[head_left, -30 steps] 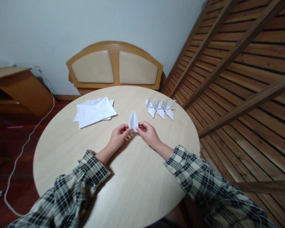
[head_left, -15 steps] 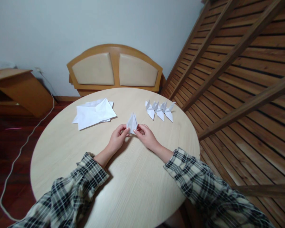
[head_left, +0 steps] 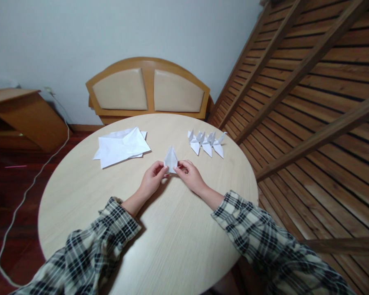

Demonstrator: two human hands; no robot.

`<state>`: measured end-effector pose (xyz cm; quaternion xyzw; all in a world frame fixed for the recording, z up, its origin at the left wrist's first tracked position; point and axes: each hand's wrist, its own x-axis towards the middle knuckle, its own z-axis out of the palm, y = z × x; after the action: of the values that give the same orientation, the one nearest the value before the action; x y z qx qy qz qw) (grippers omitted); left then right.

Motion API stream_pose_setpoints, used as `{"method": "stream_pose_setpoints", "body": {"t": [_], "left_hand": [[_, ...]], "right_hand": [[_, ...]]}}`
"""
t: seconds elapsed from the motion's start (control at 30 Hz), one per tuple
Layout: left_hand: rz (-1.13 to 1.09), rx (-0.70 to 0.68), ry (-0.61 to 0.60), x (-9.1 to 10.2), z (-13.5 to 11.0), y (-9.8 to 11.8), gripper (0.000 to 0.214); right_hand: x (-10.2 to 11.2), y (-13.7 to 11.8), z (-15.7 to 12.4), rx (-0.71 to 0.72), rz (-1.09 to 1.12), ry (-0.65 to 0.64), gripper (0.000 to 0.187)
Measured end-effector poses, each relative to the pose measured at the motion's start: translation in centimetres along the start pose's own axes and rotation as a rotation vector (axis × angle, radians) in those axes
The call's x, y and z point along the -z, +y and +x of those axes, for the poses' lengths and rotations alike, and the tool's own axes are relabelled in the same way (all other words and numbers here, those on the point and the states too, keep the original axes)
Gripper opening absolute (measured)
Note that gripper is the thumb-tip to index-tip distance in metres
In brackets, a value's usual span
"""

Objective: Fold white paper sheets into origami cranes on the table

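A small piece of folded white paper (head_left: 171,159), pointed at its top, is held upright between both hands above the middle of the table. My left hand (head_left: 153,178) pinches its lower left corner, thumb in front. On the opposite side my right hand (head_left: 190,177) grips the lower right corner the same way. The fingers behind the paper are partly hidden. Folded paper cranes (head_left: 207,143) stand in a row beyond my right hand. Past my left hand lie several overlapping white paper sheets (head_left: 119,148), some with creases.
The round pale table (head_left: 172,246) carries all the paper. Behind it a headboard (head_left: 150,90) with cream panels stands against the wall. Slatted wood (head_left: 295,123) rises close by the table's right edge. At left are a wooden cabinet (head_left: 30,119) and a white cable (head_left: 24,196) on the floor.
The folded paper's upper flaps look drawn closer together, its front flatter. Both hands keep their hold in nearly the same place.
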<state>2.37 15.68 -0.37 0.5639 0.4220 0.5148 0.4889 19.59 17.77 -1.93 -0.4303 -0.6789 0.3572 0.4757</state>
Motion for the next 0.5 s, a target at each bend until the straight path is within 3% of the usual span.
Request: {"method": "stream_pose_setpoints", "body": {"t": [0.13, 0.5], "left_hand": [[-0.026, -0.017, 0.022, 0.04, 0.12, -0.24, 0.022], [0.037, -0.077, 0.087, 0.17, 0.43, -0.86, 0.02]], "right_hand": [[-0.19, 0.19, 0.08, -0.069, 0.099, -0.017, 0.023], [-0.23, -0.25, 0.13, -0.068, 0.19, -0.032, 0.022]]}}
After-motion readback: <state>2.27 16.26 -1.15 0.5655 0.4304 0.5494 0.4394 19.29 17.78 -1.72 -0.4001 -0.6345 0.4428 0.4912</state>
